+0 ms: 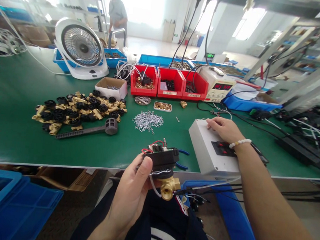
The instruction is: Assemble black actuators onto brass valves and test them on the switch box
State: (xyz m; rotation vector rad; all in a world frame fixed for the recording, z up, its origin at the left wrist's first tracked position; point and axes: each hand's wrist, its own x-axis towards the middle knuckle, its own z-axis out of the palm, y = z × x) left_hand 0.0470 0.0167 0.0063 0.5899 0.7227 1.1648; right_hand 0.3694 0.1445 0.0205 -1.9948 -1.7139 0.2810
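My left hand (132, 184) is closed around a motorized ball valve (161, 159), held in the air at the bench's front edge. Its black actuator housing is uncovered, with red wires and a circuit board showing on top; the brass valve body (168, 188) hangs below. My right hand (224, 129) rests on the far part of a light grey control box (206, 147), fingers curled together at its top. What those fingertips pinch, if anything, is hidden. Blue-handled pliers (182, 167) lie partly behind the valve.
Brass valves with black caps (80, 110) lie piled at left beside a dark wrench-like tool (89, 131). Metal clips (148, 121) are heaped mid-bench. Behind stand red bins (169, 95), a power supply (218, 85) and a fan (82, 49). A person (118, 13) stands beyond.
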